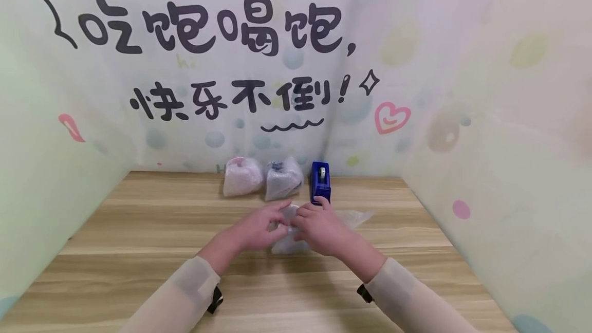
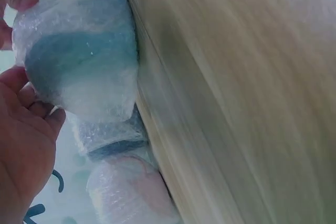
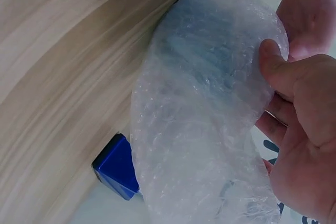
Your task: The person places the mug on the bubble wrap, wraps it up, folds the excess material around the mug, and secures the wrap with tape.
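Note:
A blue-green cup-like thing wrapped in bubble wrap [image 2: 84,66] stands on the table between my hands. My left hand [image 1: 260,226] holds its near left side, fingers bent against the wrap. From the right, my right hand [image 1: 321,227] pinches the bubble wrap [image 3: 199,145] near the top, its thumb on the outer face. A loose tail of the wrap reaches out to the right past this hand. In the head view both hands cover much of the bundle.
Two more bubble-wrapped bundles, one pinkish [image 1: 242,176] and one greyish [image 1: 283,179], stand at the back of the wooden table [image 1: 162,251]. Beside them is a blue tape dispenser [image 1: 320,181], just beyond my right hand. A printed backdrop [image 1: 277,143] rises behind the table.

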`<state>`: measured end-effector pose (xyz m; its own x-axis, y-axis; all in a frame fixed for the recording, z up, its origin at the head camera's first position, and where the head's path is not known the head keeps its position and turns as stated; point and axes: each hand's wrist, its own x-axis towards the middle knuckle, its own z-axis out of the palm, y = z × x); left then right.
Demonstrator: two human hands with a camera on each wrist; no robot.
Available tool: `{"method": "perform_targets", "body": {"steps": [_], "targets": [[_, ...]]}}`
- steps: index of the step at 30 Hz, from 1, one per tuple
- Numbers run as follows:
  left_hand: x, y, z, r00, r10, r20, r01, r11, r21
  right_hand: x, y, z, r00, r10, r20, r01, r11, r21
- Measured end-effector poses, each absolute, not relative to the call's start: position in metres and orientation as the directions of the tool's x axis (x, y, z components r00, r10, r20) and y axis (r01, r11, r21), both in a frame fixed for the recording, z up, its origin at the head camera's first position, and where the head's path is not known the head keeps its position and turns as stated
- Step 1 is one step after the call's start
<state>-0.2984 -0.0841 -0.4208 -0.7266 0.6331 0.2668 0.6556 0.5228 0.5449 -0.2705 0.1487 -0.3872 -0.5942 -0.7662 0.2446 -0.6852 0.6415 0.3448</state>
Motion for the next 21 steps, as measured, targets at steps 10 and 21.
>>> {"method": "perform_targets", "body": {"steps": [10,21], "targets": [[-0.286,-0.081,-0.416,-0.489,0.681,0.545,0.845,0.524,0.105,-0.280,0.152,-0.384,-0.591,-0.781,0.200,-0.756,0.623,0.199],[-0.286,-0.077,-0.405,-0.477,0.773,0.417,0.864,0.499,0.062,-0.310,0.182,-0.344,-0.637,-0.771,-0.030,-0.752,0.628,-0.200]]}}
